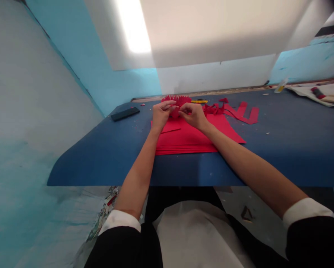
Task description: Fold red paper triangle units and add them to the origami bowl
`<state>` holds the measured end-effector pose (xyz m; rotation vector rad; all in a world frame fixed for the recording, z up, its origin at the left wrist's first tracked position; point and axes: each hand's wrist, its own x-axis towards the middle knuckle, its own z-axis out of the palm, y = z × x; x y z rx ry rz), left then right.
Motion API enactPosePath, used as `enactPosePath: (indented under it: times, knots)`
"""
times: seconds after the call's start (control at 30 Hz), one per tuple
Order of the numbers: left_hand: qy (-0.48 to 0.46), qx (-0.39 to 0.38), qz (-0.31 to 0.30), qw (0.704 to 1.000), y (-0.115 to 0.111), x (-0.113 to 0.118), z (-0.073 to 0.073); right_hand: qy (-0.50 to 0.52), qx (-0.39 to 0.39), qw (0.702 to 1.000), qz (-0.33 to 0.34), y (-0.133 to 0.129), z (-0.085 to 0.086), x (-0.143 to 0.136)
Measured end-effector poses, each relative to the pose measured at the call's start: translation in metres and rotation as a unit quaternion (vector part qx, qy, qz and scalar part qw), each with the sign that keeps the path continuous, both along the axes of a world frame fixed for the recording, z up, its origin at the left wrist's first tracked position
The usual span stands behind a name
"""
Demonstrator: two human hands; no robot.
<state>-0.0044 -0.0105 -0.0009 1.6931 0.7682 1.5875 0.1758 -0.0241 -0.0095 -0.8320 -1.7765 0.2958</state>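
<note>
"Where are the hands?"
"The left hand [161, 114] and right hand [195, 114] nearly meet at some fringed red paper [177, 99], fingers bent; their exact grip is too small to tell."
"Beneath?"
"Stacked red sheets [191, 139] on a blue bench [105, 149]."
"Around the stack?"
"Dark phone [125, 114] between nine and ten o'clock, yellow tool [199, 101] at twelve, red strips [242, 108] at two, small bottle [280, 86] beyond them."

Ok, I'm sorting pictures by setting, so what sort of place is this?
Probably a craft workspace, perhaps a classroom or workshop, though I can't tell which: a blue-topped table bears stacked red paper sheets and cut red strips.
</note>
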Motion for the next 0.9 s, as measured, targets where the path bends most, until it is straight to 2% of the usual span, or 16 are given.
enactPosePath:
  times: [0.27,0.67,0.9]
  knots:
    - [0.053,0.008,0.05,0.997,-0.003,0.002,0.004,0.046,-0.014,0.998,-0.026,0.006,-0.002,0.001]
    - [0.081,0.016,0.049,0.995,-0.003,0.003,0.004,0.07,-0.012,0.997,-0.016,0.008,-0.001,0.002]
    - [0.072,0.012,0.032,0.997,-0.002,0.002,0.003,0.118,-0.048,0.992,0.008,0.014,-0.003,0.002]
